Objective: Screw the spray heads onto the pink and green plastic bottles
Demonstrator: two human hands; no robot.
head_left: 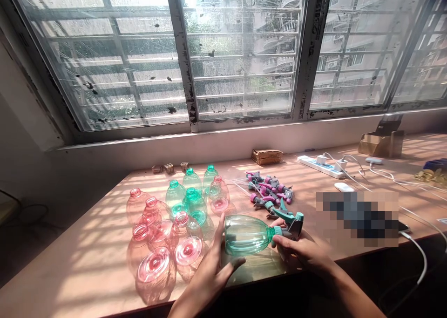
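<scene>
A clear green spray bottle (246, 235) lies sideways between my hands near the table's front edge. Its base points left, and a green-and-grey trigger head (291, 222) sits on its neck at the right. My right hand (296, 248) is closed around the collar, thumb on the green ring, with some fingers hidden behind. At the base end is my left hand (214, 262), fingers extended and thumb spread apart below the bottle; whether it touches the base is unclear. Left of it stand several clear pink bottles (152, 262) and green bottles (192, 201) without heads.
Behind the bottle lies a pile of pink, green and grey trigger heads (268, 190). A white power strip (319, 165) with cables and a white mouse-like object (344, 187) are to the right, near a blurred dark object (363, 218). A brown box (267, 157) sits by the window wall.
</scene>
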